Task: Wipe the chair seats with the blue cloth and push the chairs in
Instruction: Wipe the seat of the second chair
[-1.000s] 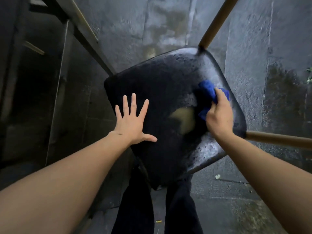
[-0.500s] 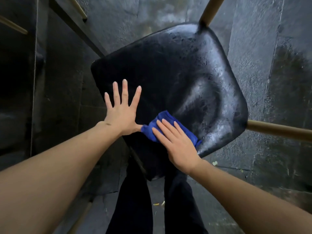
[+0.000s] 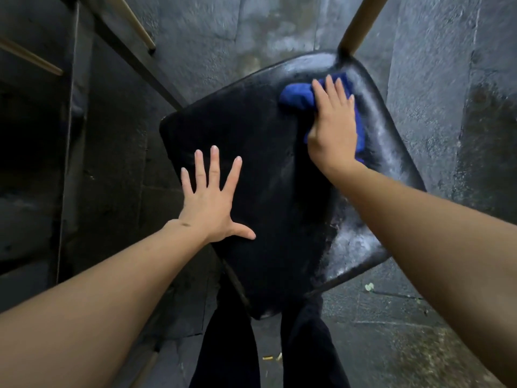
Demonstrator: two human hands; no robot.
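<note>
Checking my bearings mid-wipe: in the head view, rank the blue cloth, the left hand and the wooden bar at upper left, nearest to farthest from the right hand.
1. Blue cloth: directly under the right hand, on the seat's far corner.
2. Left hand: flat on the seat's near-left part.
3. Wooden bar: far upper left, off the chair.

The black chair seat (image 3: 279, 169) looks smooth and glossy, with a wet sheen. On its far corner lies soft blue cloth (image 3: 296, 98). Beneath the seat, the grey floor (image 3: 436, 79) looks rough and matt.
</note>
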